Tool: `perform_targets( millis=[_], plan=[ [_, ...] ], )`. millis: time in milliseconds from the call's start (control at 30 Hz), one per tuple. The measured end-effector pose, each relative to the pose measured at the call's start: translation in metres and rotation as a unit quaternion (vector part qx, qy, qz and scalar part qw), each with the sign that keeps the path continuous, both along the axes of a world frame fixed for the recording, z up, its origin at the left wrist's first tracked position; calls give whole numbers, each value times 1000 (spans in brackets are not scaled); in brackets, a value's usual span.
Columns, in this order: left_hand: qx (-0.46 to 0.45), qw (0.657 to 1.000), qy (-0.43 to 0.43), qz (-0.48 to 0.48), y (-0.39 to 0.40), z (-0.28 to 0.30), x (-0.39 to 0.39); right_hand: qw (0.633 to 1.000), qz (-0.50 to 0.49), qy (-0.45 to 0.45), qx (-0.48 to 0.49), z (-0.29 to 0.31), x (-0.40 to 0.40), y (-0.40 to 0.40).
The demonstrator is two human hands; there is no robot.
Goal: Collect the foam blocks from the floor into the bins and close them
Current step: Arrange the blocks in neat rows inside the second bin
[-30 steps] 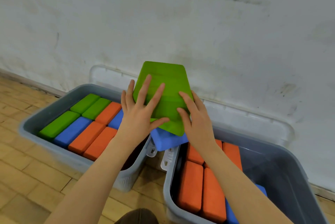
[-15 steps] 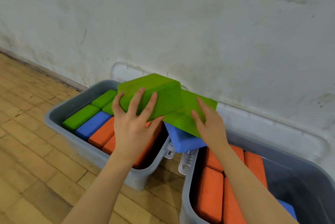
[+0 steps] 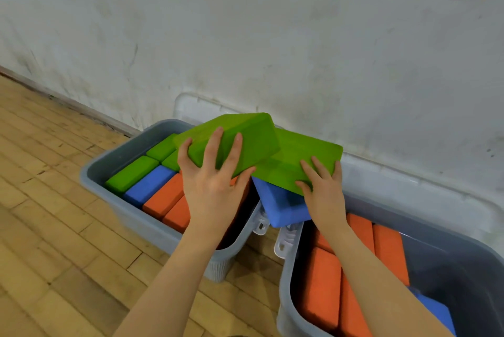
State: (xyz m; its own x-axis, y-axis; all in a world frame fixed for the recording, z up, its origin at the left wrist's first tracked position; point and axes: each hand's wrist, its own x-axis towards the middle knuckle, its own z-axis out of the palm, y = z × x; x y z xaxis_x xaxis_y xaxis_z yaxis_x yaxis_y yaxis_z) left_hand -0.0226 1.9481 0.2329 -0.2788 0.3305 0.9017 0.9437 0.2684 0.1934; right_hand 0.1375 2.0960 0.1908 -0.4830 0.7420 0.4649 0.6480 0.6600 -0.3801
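No readable text, label, brand, number or sign appeared anywhere in the view.
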Motion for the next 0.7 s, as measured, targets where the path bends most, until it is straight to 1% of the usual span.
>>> perform_targets(
  millis=[67, 167, 267, 333, 433, 600, 700],
  plan=[
    [12, 1000, 9, -10, 4, 10, 8, 998, -1, 2, 64, 12, 14, 0],
    [35, 998, 38, -33, 17, 32, 29, 988, -38, 15, 148, 37, 45, 0],
    [45, 996, 52, -57, 40, 50, 56, 975, -65, 31, 209, 58, 86, 0],
    [45, 995, 53, -75, 56, 57, 78, 967, -80, 22, 243, 69, 117, 3],
    [44, 991, 48, -114, 78, 66, 128, 954, -105, -8, 281, 81, 175, 8],
    [32, 986, 32, -161, 109, 75, 209, 937, -151, -51, 312, 91, 268, 4],
    [9, 985, 14, -175, 119, 78, 252, 929, -155, -83, 326, 97, 313, -8]
  ],
)
